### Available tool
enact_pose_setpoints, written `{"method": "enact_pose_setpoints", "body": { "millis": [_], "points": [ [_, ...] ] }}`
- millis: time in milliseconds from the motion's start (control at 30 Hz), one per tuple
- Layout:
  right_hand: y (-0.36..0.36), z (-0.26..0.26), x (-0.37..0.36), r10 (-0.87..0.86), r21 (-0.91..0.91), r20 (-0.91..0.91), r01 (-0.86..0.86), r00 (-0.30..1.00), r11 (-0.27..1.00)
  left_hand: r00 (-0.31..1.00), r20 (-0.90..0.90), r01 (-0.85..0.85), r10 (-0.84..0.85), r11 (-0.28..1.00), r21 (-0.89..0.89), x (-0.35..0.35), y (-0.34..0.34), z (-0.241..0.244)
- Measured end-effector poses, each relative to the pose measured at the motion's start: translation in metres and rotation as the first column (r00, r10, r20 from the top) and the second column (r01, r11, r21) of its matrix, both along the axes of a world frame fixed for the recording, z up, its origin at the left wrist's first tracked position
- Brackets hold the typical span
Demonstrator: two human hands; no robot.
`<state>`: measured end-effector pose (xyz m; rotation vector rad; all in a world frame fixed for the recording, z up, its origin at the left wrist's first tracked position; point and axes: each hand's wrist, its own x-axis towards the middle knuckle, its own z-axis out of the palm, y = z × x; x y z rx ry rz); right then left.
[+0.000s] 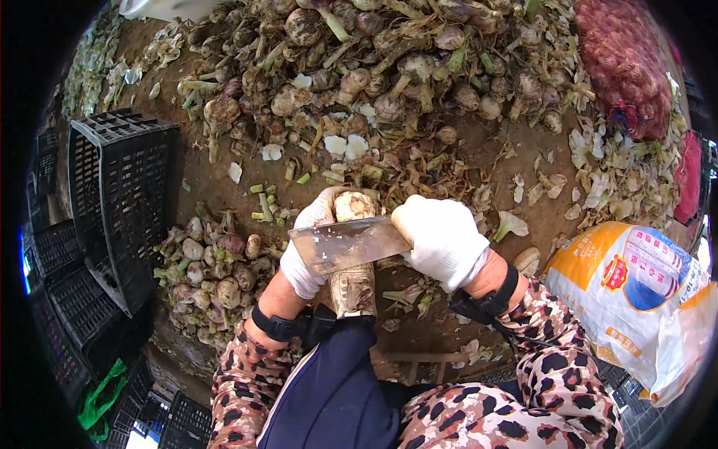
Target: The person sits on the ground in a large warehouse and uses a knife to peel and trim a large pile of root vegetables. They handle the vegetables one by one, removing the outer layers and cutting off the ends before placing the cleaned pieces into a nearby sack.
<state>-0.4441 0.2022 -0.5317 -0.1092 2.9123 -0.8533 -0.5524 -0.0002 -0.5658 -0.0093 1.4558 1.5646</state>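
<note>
My right hand, in a white knit glove, is closed around the handle end of a wide-bladed knife. The blade lies level across the front of my left hand, also gloved, and bears pale specks. A garlic bulb shows just above the blade, with my left hand closed at its left side; its lower part is hidden behind the blade. Below the blade is the top of my shoe. A small heap of trimmed garlic bulbs lies left of my left hand.
A large heap of garlic with stalks spreads ahead on the dirt ground. Black plastic crates stand at left. A red mesh sack of garlic is at upper right, and a printed plastic sack at right. Cut stalks and peelings lie scattered about.
</note>
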Motion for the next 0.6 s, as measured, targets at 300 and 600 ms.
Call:
{"method": "enact_pose_setpoints", "body": {
  "millis": [300, 600],
  "points": [
    [0.028, -0.028, -0.011, -0.155, 0.229, 0.301, 0.086, 0.941, 0.97, 0.894, -0.167, 0.347, -0.415, 0.879, -0.328, -0.002, -0.009, 0.051],
    [0.036, -0.006, 0.013, -0.282, -0.265, 0.348, 0.382, 0.894, 0.885, 0.248, -0.776, 0.544, -0.58, 0.746, -0.383, 0.005, 0.001, 0.047]
  ]
}}
